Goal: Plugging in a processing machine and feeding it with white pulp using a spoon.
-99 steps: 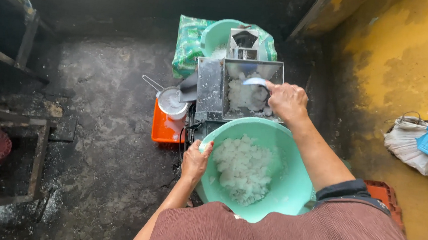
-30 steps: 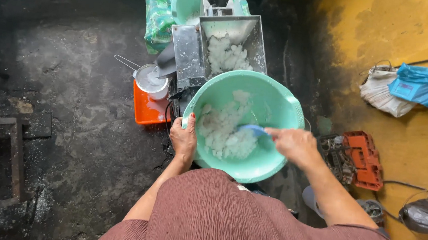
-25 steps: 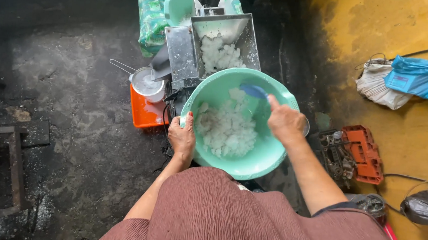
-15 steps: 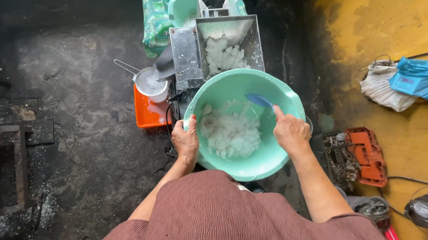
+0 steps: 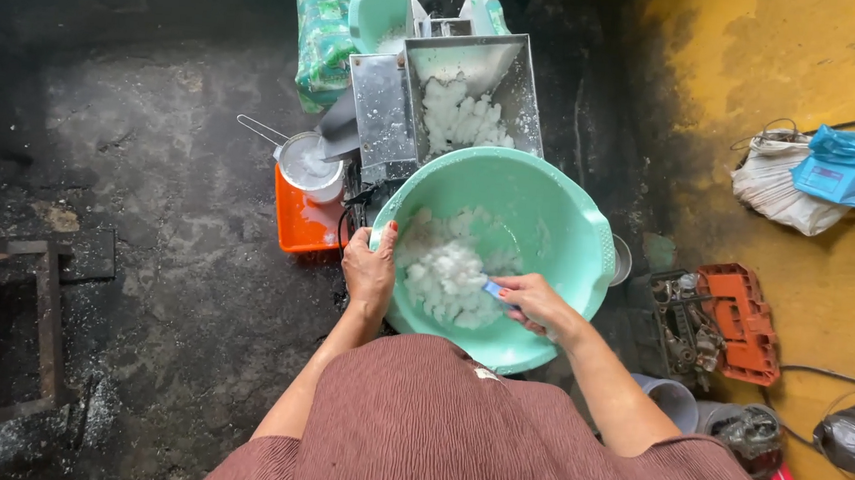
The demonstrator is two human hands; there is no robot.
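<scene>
Fingers of right hand (image 5: 535, 303) are closing around a blue scoop (image 5: 496, 291), its tip pointing left into white shavings (image 5: 448, 272); left hand (image 5: 370, 267) is gripping the green basin's (image 5: 569, 220) near-left rim.

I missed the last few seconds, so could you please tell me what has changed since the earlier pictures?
The right hand left the metal hopper, carried the blue scoop back into the green basin and drew it from the far side to the near side of the white chunks. The left hand stayed on the basin's rim.
</scene>
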